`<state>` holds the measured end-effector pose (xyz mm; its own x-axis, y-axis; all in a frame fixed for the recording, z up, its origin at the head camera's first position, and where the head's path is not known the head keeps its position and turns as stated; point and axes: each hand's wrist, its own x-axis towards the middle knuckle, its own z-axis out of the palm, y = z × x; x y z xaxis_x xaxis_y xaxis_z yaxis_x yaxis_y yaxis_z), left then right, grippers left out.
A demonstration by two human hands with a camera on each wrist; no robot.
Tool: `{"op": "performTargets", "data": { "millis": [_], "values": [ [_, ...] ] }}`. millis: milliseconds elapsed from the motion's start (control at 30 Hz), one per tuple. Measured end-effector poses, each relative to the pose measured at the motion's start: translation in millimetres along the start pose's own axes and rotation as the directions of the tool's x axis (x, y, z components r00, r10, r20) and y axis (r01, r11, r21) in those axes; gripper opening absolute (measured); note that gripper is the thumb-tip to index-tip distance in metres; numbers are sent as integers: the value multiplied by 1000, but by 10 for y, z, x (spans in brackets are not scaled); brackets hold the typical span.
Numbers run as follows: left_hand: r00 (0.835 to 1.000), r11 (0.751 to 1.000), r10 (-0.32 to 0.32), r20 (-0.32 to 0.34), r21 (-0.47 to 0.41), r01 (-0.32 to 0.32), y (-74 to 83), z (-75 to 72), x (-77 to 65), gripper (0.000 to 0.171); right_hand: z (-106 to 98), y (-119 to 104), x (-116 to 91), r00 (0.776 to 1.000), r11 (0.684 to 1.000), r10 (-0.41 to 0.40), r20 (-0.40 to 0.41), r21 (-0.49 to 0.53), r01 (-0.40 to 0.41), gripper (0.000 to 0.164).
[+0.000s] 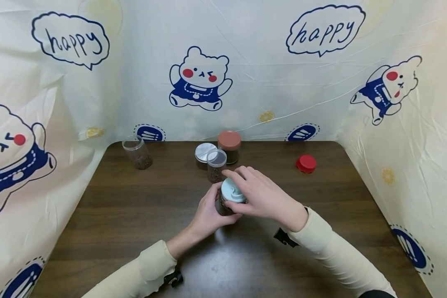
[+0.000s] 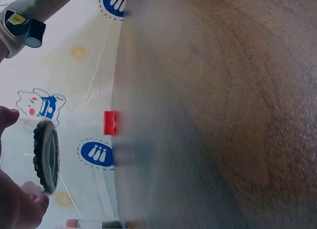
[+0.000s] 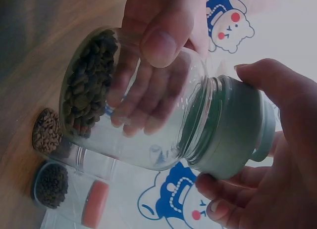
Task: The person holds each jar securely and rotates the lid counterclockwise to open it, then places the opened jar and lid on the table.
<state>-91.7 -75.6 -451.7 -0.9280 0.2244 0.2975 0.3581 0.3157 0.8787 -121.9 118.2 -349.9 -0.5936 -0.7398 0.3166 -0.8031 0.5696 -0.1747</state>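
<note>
Gripped round its body by the left hand (image 1: pixel 208 212), from 8 o'clock, a clear jar of dark seeds (image 3: pixel 141 140) is held base down, while its mint-green loop-topped lid (image 3: pixel 230 127) is pinched at the rim by the right hand (image 1: pixel 263 195), from 2 o'clock. By this opposed hold, it seems, the jar is kept from turning under the lid; whether the lid is screwed tight cannot be told. Both are held over the middle of the brown table (image 1: pixel 134 215). Just beyond, at 11 o'clock, a small clear jar (image 1: pixel 215 170) is stood before a silver-lidded jar (image 1: pixel 205 151); a salmon-lidded jar (image 1: pixel 229 141) is set at 12 o'clock. Well apart, a red lid (image 1: pixel 306 164) is placed at 2 o'clock and an open-looking jar (image 1: pixel 138 155) at 10 o'clock, perhaps so that elbow room is spared. Farthest off, a bear-printed sheet (image 1: pixel 260 91) is hung.
</note>
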Motion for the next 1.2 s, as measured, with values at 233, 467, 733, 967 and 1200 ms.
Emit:
{"op": "performTargets", "data": {
  "millis": [233,467,733,967,1200],
  "values": [
    [1000,1000,4,8,11,-4,0,-3,-2,83,-26,17,-14,1000,1000,-18,-6,1,18,61],
    [1000,1000,-8,-9,19,8,-11,-12,6,82,-87,76,-63,999,1000,-2,-51,0,2,62],
    [1000,1000,-5,-6,7,6,-28,-22,17,85,-133,255,-200,996,998,68,-65,20,-67,60],
    [1000,1000,-11,-12,26,11,-50,-22,8,87,-117,596,-386,984,985,172,-39,17,-172,58],
    [1000,999,-27,-14,37,27,-53,-33,3,87,-133,1076,-615,956,956,293,27,18,-294,53]
  ]
}}
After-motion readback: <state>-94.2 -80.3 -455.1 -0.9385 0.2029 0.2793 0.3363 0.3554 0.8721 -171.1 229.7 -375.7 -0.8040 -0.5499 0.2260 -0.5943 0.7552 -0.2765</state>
